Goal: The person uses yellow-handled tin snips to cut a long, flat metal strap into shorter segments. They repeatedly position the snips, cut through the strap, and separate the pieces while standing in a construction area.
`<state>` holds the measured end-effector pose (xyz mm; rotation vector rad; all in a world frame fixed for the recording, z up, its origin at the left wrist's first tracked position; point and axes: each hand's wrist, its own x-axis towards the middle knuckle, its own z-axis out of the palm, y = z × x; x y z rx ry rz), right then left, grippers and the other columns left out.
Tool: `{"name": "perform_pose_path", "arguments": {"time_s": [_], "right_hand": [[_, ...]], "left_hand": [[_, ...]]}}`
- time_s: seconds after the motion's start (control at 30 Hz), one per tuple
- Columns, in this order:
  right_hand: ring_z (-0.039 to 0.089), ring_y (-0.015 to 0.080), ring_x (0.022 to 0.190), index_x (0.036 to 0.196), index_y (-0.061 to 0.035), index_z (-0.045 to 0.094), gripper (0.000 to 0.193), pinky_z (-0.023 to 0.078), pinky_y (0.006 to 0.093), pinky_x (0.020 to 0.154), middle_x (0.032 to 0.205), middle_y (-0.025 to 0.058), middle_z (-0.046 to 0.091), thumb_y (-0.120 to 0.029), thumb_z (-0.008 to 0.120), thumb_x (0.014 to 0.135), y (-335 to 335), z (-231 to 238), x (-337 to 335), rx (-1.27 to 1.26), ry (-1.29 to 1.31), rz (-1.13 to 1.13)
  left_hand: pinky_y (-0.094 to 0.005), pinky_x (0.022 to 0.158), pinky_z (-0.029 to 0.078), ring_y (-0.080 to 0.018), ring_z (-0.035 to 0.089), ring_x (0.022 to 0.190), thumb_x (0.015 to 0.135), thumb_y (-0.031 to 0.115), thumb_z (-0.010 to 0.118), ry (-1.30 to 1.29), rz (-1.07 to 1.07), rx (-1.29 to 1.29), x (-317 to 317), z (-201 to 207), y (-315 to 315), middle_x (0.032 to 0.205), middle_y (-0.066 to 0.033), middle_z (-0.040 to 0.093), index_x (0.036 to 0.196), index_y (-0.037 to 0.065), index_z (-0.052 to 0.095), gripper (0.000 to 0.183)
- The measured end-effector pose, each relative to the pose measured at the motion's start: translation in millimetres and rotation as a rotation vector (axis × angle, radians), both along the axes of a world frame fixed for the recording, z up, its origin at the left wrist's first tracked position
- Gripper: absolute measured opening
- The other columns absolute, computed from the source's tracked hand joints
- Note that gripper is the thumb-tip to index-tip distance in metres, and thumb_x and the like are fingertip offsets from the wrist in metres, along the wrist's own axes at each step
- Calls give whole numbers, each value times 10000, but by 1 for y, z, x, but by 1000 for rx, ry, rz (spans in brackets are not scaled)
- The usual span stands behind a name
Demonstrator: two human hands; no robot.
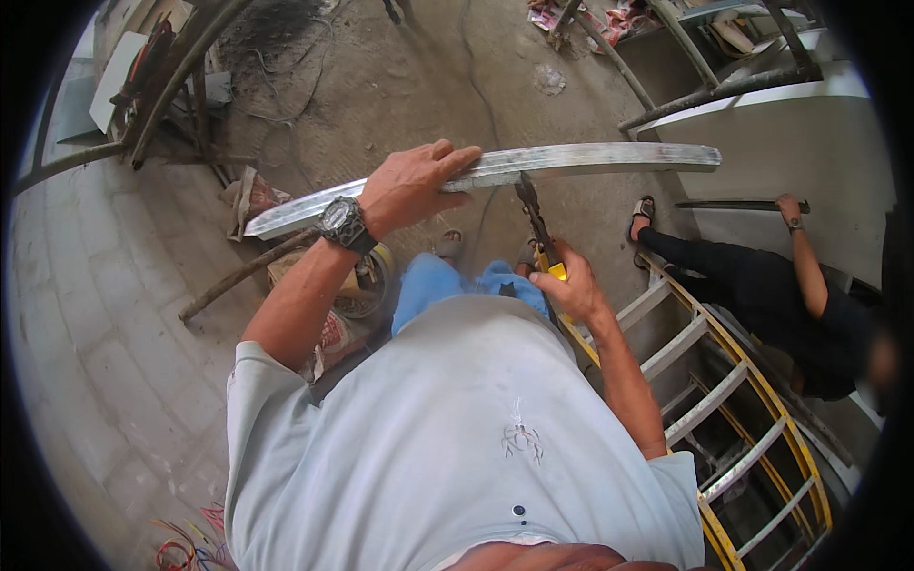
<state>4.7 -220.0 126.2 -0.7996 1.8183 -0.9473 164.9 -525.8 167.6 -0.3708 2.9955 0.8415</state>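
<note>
Left hand grips a metal strip at twelve o'clock; right hand holds cutters to its near edge.
The left hand (pixel 409 186) clasps the shiny, ridged metal strip (pixel 590 160), thumb below; the right hand (pixel 576 285) is wrapped around the yellow handles of dark metal cutters (pixel 535 214). The strip's ends reach toward ten and two o'clock, over a dusty, rough floor (pixel 409 86) that stretches off at twelve, crossed by a thin cable (pixel 471 71). A round bucket (pixel 387 266) and a wooden pole (pixel 249 275) stand close in at nine; a yellow-railed ladder (pixel 700 338) crowds four, a dark-clothed person (pixel 762 276) three.
</note>
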Motion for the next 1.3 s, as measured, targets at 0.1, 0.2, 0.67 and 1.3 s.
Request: {"name": "perform_pose_path", "arguments": {"time_s": [0.1,0.2,0.67,1.3], "right_hand": [[633,240,926,1340,24,623,622,521,381,869,997,121,668,-289,805,834,5,-7,5,-50,-126,-3],[690,209,970,1274,24,618,522,538,359,915,1067,128,725,-252,778,860,7,1,5,-43,-98,13],[666,191,844,1159,24,646,348,557,364,793,863,89,661,-145,759,876,7,36,5,-147,81,-36],[572,176,723,1078,34,692,360,502,365,695,781,93,630,-217,790,840,16,84,-2,13,51,12]], "left_hand": [[-445,845,576,-310,684,1010,889,382,852,29,-27,33,-1,6,0,1096,-99,669,1549,182,546,755],[-449,845,578,-316,691,1003,874,404,862,-11,-39,34,-2,18,-4,1102,-106,682,1578,202,524,807],[-461,934,560,-338,695,1099,963,404,785,-54,-91,286,-9,42,2,1295,-163,682,1653,222,433,796],[-488,767,563,-342,709,893,1020,352,722,-160,-111,57,0,48,26,1077,-165,637,1661,242,408,723]]}}
